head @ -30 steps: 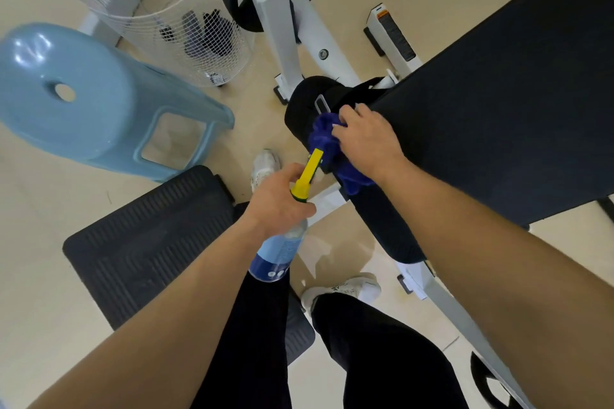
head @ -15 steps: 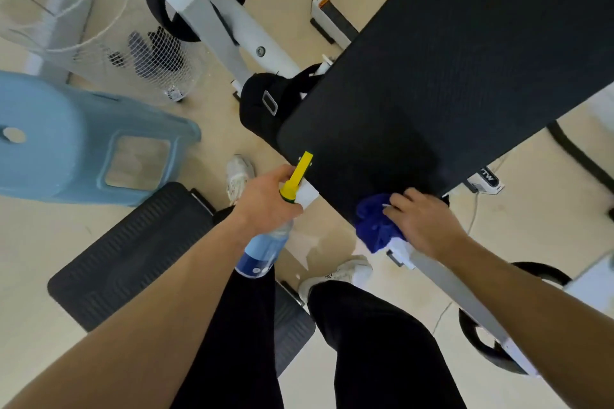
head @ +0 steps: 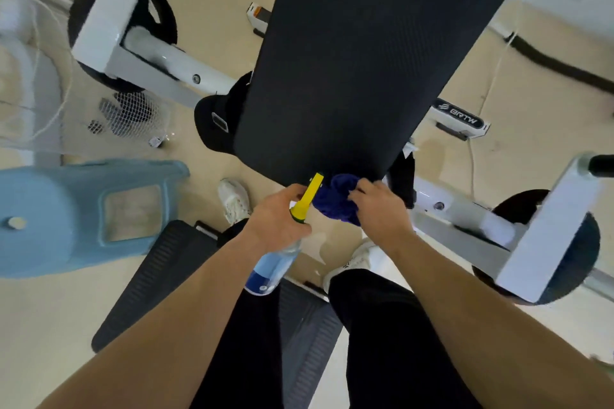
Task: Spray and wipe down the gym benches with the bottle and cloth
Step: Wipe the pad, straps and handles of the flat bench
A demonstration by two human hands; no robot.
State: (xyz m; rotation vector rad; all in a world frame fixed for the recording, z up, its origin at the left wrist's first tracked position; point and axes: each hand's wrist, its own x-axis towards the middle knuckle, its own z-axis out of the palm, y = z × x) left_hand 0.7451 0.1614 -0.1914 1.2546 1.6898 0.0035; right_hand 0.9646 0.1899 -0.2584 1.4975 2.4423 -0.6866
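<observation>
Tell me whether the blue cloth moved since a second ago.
Yes, the cloth went rightward from the black roller to the near end of the bench pad.

The bench pad (head: 365, 60) before you is black with a fine dotted weave. Your cloth (head: 335, 201) is deep blue. Your spray bottle (head: 275, 262) is clear pale blue, with a yellow nozzle and a darker blue band. The frame (head: 545, 232) is white, the stool (head: 50, 209) light blue, the ribbed mat (head: 156, 279) black, the floor (head: 531, 156) beige.

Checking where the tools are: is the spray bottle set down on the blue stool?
No, the left hand grips the spray bottle in the air, well apart from the blue stool.
</observation>
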